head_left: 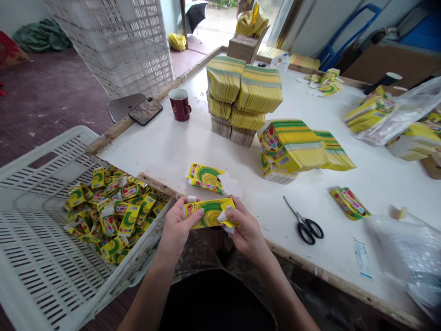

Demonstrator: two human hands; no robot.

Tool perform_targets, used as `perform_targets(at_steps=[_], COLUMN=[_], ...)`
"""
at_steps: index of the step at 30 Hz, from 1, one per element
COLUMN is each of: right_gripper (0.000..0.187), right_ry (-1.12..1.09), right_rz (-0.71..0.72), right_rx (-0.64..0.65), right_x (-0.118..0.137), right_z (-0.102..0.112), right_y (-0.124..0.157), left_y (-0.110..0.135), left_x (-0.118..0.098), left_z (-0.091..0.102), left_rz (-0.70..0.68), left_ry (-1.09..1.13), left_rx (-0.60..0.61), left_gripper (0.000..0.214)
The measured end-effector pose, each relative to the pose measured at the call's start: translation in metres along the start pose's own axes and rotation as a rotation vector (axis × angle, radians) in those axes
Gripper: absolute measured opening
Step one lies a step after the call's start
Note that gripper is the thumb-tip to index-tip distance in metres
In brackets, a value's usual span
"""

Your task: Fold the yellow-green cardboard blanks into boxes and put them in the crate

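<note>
Both hands hold one small yellow-and-green printed carton (208, 213) just in front of the table's near edge. My left hand (177, 227) grips its left end, thumb on top. My right hand (243, 230) pinches its right end, where a flap is bent. Another flat carton (205, 177) lies on the white table (165, 147) just beyond the hands. A white slatted crate (37, 257) at my left holds several folded cartons (110, 207).
Tall stacks of flat cartons (243, 99) and a leaning stack (296, 147) stand mid-table. Black scissors (305, 223), a dark red mug (179, 104), a phone (145, 110), a loose carton (349, 203) and plastic bags (409, 257) lie around. More crates (120, 41) stand behind.
</note>
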State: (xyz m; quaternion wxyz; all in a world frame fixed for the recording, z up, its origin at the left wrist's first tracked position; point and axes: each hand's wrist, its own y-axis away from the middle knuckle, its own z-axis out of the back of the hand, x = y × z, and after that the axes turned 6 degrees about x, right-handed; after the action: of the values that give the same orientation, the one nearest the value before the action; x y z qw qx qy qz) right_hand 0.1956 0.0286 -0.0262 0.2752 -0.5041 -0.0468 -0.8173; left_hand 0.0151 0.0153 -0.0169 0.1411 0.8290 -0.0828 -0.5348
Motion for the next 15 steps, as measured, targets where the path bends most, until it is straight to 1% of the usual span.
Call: perform_targets(at_steps=[5,9,11,13,15], right_gripper=[0.024,0.026,0.03,0.036,0.043], right_ry=[-0.013,0.005,0.023,0.038,0.037], right_rz=[0.053,0.094,0.104,0.094,0.053], right_rx=[-0.018,-0.054,-0.069,-0.083,-0.11], right_x=[-0.0015,-0.0028,-0.0034,-0.0037,-0.004], right_z=[-0.002,-0.0025,-0.0025,-0.0032,-0.0051], right_y=[-0.0003,0.0,0.0008,0.0021,0.0036], left_y=[-0.0008,-0.0021,-0.0022,-0.0023,-0.0026], left_x=[-0.0024,-0.0032,-0.003,-0.0027,-0.0025], left_z=[0.0009,0.0003,0.0001,-0.0001,-0.0005], left_rz=[-0.003,-0.021,-0.023,-0.022,-0.024], left_ry=[0.017,0.019,0.018,0.007,-0.009], left_rx=[0.012,0.024,0.025,0.023,0.021], left_gripper=[0.035,0.034,0.035,0.035,0.036])
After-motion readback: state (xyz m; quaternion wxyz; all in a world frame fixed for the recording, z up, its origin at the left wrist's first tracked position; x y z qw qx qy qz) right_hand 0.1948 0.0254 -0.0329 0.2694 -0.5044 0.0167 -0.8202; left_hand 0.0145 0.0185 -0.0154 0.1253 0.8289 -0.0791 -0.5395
